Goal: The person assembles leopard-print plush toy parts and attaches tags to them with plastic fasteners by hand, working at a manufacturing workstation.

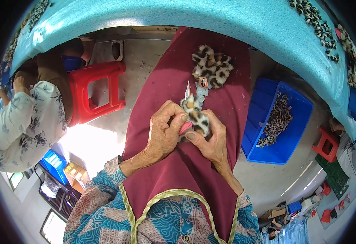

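Above my lap, both hands work on a small spotted plush piece (201, 120) in white, black and tan fur, with a pink patch on its left side. My left hand (166, 126) pinches its left edge near the pink, thumb against fingers. My right hand (212, 134) grips the other side, its thumb pressed at the lower edge. Just beyond the fingers, a pointed silvery blade (187, 89) sticks up; its other end is hidden. Beside it lie translucent plastic pieces (201, 94). Farther up the maroon apron (161, 87) rests a larger spotted plush piece (212, 67).
A turquoise-covered table (157, 16) curves across the far side, with small furry pieces (317, 28) at its right. To my right stands a blue bin (298, 142) holding many furry pieces. On the left are a red stool (100, 110) and a seated person (31, 122).
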A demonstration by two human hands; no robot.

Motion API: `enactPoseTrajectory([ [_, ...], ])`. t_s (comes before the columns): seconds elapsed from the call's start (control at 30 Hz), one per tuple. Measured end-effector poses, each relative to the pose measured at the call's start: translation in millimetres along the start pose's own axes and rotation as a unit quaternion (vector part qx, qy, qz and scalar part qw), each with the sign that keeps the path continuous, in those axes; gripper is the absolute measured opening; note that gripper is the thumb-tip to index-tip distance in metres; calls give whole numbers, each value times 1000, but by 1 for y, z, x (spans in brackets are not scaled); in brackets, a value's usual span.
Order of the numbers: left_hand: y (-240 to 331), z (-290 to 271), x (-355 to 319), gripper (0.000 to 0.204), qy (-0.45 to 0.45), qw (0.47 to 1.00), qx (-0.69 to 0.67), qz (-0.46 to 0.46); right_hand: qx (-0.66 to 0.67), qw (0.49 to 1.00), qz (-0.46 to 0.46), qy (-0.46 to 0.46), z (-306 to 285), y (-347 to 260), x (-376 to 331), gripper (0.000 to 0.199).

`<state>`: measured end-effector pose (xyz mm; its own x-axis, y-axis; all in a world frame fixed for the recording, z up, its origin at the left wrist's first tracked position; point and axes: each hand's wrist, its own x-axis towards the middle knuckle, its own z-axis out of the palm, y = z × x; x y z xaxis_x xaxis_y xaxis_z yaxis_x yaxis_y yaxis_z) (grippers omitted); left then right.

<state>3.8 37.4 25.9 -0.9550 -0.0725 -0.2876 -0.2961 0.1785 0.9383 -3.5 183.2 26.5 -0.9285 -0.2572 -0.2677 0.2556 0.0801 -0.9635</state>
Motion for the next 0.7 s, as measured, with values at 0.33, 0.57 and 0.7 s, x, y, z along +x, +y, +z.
enactPoseTrajectory([
  [0.33, -14, -14, 3, 17, -169, 853, -395, -296, -94, 991, 40, 84, 15, -13, -2, 18],
  [0.57, -7, -15, -3, 27, -114, 856, -361, -352, -130, 987, 53, 73, 18, -6, -5, 22],
  [0.7, -1, -12, -8, 21, -114, 916, -267, -278, -158, 983, 54, 81, 17, -1, -6, 22],
])
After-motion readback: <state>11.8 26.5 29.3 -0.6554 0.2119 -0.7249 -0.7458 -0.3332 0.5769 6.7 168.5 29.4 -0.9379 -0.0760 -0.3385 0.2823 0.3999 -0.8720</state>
